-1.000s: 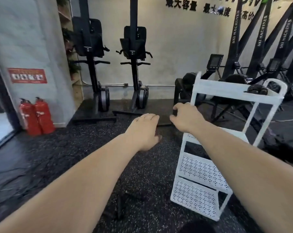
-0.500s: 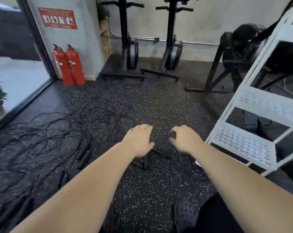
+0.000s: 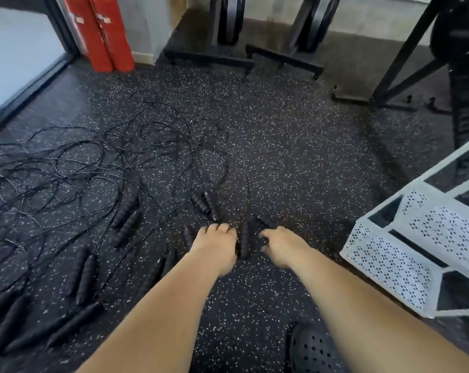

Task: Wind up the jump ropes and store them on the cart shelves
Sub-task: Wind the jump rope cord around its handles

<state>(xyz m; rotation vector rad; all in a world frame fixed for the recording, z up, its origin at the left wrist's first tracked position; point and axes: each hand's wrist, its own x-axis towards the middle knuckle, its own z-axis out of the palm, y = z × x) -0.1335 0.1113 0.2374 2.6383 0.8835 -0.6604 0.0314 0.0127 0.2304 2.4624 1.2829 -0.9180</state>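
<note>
Several black jump ropes point(image 3: 98, 157) lie tangled on the speckled floor, their ribbed handles scattered left and centre. One handle point(image 3: 244, 242) lies between my hands and a pair of handles point(image 3: 205, 205) just beyond them. My left hand point(image 3: 214, 247) hovers low over the floor with its fingers bent down, holding nothing. A little apart to the right, my right hand point(image 3: 284, 247) hangs with loosely curled fingers, also without anything in it. The white perforated cart point(image 3: 389, 261) stands at the right, only its lower shelves in view.
Two red fire extinguishers point(image 3: 101, 36) stand at the back left beside a glass door. Black machine bases point(image 3: 209, 57) and a black frame point(image 3: 405, 63) line the back. My black perforated shoe point(image 3: 311, 351) is at the bottom.
The view has tilted from the cart and wall down to the floor. Both hands have dropped from cart height to just above the rope handles.
</note>
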